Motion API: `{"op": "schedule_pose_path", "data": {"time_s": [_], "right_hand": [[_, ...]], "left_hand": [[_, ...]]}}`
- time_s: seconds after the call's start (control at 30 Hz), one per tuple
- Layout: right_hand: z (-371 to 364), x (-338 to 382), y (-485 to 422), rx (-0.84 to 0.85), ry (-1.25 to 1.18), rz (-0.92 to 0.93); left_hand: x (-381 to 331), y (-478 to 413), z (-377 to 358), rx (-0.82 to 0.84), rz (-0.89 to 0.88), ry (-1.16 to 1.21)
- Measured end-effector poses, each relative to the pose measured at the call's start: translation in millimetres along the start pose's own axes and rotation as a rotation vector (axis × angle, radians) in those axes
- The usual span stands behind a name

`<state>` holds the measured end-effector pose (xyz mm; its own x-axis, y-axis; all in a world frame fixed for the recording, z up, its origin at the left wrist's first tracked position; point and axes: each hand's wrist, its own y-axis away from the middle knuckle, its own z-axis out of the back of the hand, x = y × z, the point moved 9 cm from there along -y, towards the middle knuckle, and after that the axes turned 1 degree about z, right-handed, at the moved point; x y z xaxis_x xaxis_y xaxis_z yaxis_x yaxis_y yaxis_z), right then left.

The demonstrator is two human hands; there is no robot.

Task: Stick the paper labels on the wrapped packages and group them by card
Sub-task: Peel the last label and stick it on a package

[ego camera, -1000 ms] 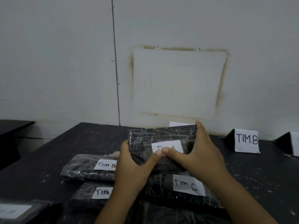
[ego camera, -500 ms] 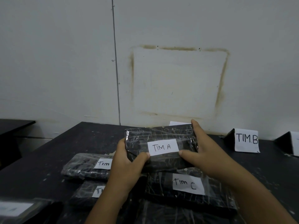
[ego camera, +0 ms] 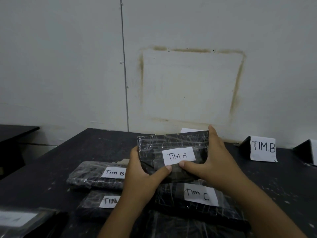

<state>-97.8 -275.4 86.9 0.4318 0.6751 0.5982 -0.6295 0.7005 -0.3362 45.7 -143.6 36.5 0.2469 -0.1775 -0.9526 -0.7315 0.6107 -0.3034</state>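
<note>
I hold a black plastic-wrapped package (ego camera: 171, 143) tilted up above the table, its white label reading TIM A (ego camera: 179, 155). My left hand (ego camera: 142, 176) grips its left end and my right hand (ego camera: 207, 162) its right end, both thumbs pressing just under the label. Beneath lies a package labelled Tim C (ego camera: 199, 196). To the left lie a package labelled Tim B (ego camera: 96, 174) and another whose label shows only TIM (ego camera: 96, 201). A standing card reading TIM B (ego camera: 263, 148) is at the back right.
The dark table (ego camera: 85, 148) ends at a white wall. Another folded card (ego camera: 308, 152) stands at the far right edge, and a white card top (ego camera: 188, 130) peeks from behind the held package. A labelled wrapped package (ego camera: 18, 219) lies at the bottom left. A second dark surface (ego camera: 15, 131) sits left.
The thumbs slid off the TIM A label, uncovering it, and now press along its lower edge. The package has tilted slightly and stayed in both hands.
</note>
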Motion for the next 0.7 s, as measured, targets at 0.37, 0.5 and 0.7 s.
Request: {"op": "schedule_pose_path", "data": {"time_s": [0.37, 0.5, 0.7], "right_hand": [[5, -2, 1, 0.004, 0.077, -0.035], [8, 0, 6, -0.051, 0.202, -0.081], [7, 5, 9, -0.153, 0.28, -0.053]], "left_hand": [[-1, 1, -8, 0.122, 0.059, 0.089], [-4, 4, -14, 0.16, 0.041, 0.077], [-9, 6, -18, 0.174, 0.018, 0.111]]}}
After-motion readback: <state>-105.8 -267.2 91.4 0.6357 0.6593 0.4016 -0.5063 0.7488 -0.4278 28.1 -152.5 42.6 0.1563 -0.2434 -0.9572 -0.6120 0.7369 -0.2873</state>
